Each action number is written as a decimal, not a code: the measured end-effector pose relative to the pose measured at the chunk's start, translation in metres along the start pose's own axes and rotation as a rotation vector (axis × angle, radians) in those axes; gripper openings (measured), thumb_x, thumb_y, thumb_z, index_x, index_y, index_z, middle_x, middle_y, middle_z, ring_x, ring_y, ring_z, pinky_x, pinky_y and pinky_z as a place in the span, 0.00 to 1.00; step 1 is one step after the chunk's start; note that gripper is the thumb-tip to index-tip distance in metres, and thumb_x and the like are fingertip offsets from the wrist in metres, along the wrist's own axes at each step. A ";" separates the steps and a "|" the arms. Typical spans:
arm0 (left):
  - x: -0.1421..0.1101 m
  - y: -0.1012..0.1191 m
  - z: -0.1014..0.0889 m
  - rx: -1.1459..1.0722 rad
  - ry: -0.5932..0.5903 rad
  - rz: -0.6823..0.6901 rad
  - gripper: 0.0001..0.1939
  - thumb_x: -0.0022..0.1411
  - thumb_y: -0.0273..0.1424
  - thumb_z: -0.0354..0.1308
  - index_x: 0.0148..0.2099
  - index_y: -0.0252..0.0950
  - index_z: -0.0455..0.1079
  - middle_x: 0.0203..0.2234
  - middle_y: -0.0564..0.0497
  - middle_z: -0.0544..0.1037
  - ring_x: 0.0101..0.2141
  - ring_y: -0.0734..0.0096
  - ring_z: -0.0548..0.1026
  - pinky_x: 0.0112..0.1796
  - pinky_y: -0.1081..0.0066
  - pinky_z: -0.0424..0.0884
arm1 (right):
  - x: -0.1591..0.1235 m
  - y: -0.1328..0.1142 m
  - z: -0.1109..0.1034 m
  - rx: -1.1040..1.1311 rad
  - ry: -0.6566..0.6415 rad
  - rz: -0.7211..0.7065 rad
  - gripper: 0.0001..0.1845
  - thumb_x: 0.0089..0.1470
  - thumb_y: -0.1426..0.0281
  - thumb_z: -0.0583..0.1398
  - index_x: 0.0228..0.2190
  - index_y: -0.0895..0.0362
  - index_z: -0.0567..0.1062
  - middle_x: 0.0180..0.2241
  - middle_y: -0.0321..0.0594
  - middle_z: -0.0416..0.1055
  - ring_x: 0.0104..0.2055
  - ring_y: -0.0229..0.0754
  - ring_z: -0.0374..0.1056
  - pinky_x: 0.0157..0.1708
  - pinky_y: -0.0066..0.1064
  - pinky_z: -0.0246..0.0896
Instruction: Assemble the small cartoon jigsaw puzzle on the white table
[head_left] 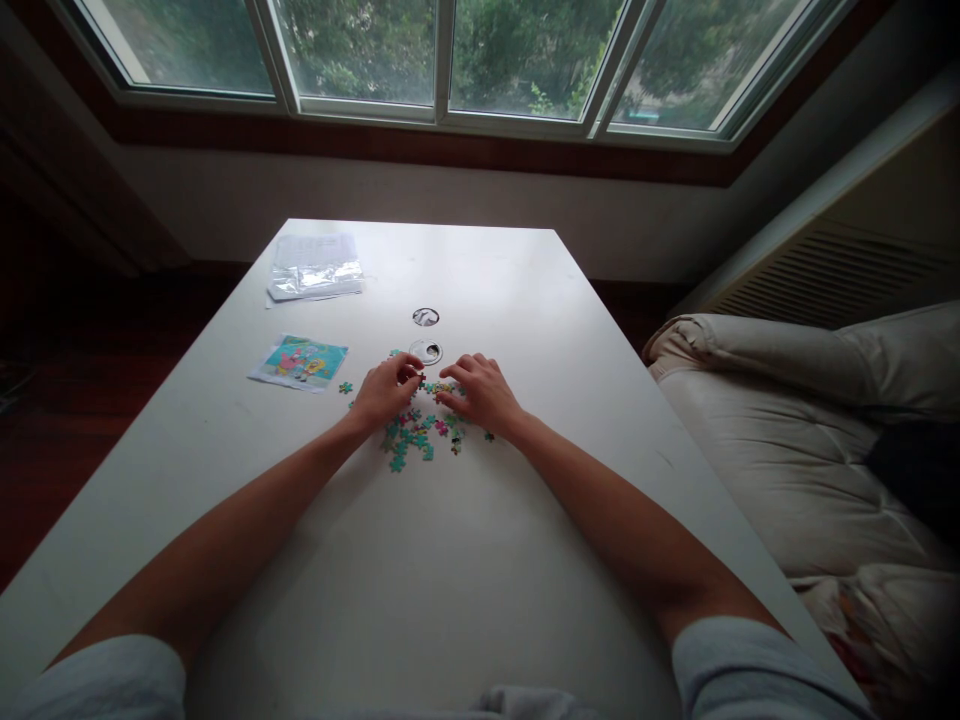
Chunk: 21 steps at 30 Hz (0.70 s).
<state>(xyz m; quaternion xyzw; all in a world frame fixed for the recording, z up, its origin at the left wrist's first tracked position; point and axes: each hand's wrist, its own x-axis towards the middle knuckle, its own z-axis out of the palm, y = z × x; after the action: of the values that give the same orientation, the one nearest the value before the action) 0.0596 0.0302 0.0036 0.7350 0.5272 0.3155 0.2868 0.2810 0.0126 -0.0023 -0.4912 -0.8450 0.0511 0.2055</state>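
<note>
Small jigsaw puzzle pieces (409, 437), mostly teal with some pink and yellow, lie loose in a pile on the white table (450, 570). At the pile's left side, my left hand (384, 393) has thumb and fingers pinched together, with a small dark reddish puzzle piece (421, 380) at the fingertips. Facing it from the right, my right hand (486, 395) rests low over the pieces, fingers bent and apart. Some pieces are hidden under both hands. Left of the pile lies a picture sheet (304, 362) with a colourful cartoon on teal.
Just beyond my hands are a round tin lid (426, 317) and a round tin (426, 352). A clear plastic bag (315, 268) with papers sits at the table's far left. A cushioned sofa (787, 450) stands on the right, and windows (360, 50) lie beyond the table.
</note>
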 end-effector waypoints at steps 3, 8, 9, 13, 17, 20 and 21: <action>-0.002 0.007 -0.003 0.043 0.028 0.032 0.10 0.63 0.29 0.55 0.46 0.40 0.73 0.34 0.51 0.80 0.31 0.69 0.77 0.34 0.70 0.70 | 0.001 0.000 0.001 0.030 0.042 0.003 0.16 0.62 0.57 0.63 0.47 0.52 0.77 0.44 0.45 0.74 0.49 0.51 0.64 0.50 0.41 0.53; -0.004 0.007 -0.001 -0.126 -0.039 0.038 0.12 0.66 0.32 0.53 0.49 0.40 0.73 0.33 0.51 0.78 0.29 0.70 0.79 0.28 0.74 0.69 | 0.002 -0.004 0.001 0.154 0.114 0.011 0.10 0.63 0.61 0.62 0.43 0.52 0.78 0.40 0.42 0.76 0.46 0.48 0.66 0.49 0.40 0.53; -0.003 0.005 -0.001 -0.161 -0.047 0.033 0.13 0.65 0.33 0.54 0.51 0.40 0.73 0.33 0.52 0.78 0.29 0.71 0.79 0.27 0.75 0.68 | 0.002 -0.004 0.000 0.181 0.130 0.010 0.09 0.63 0.61 0.62 0.42 0.52 0.78 0.39 0.41 0.76 0.45 0.47 0.67 0.49 0.40 0.53; -0.003 -0.001 0.002 -0.235 -0.058 0.040 0.18 0.64 0.35 0.58 0.55 0.42 0.71 0.34 0.52 0.78 0.30 0.71 0.78 0.29 0.74 0.71 | 0.002 -0.006 -0.001 0.264 0.172 0.018 0.07 0.63 0.63 0.62 0.40 0.52 0.78 0.37 0.39 0.77 0.43 0.46 0.67 0.48 0.39 0.54; -0.003 -0.002 0.003 -0.267 -0.087 0.053 0.17 0.62 0.34 0.60 0.54 0.41 0.71 0.34 0.52 0.80 0.31 0.71 0.78 0.32 0.73 0.72 | 0.002 -0.005 0.001 0.305 0.172 0.032 0.05 0.62 0.64 0.63 0.37 0.51 0.80 0.36 0.39 0.77 0.43 0.45 0.68 0.47 0.39 0.55; -0.004 0.000 0.004 -0.274 -0.104 0.078 0.16 0.62 0.34 0.60 0.52 0.41 0.72 0.33 0.52 0.80 0.31 0.71 0.77 0.34 0.72 0.73 | 0.003 -0.003 0.005 0.329 0.167 0.036 0.05 0.61 0.64 0.64 0.34 0.51 0.80 0.36 0.38 0.76 0.42 0.45 0.68 0.47 0.39 0.56; -0.004 0.000 0.004 -0.277 -0.109 0.090 0.16 0.62 0.34 0.60 0.52 0.40 0.72 0.33 0.52 0.81 0.31 0.71 0.77 0.35 0.71 0.73 | 0.004 -0.003 0.006 0.343 0.168 0.041 0.05 0.61 0.64 0.65 0.33 0.51 0.80 0.35 0.38 0.76 0.42 0.45 0.68 0.47 0.39 0.56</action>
<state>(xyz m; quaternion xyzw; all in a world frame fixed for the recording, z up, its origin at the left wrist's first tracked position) 0.0621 0.0258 0.0003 0.7273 0.4287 0.3573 0.3995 0.2746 0.0150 -0.0057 -0.4686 -0.7936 0.1574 0.3548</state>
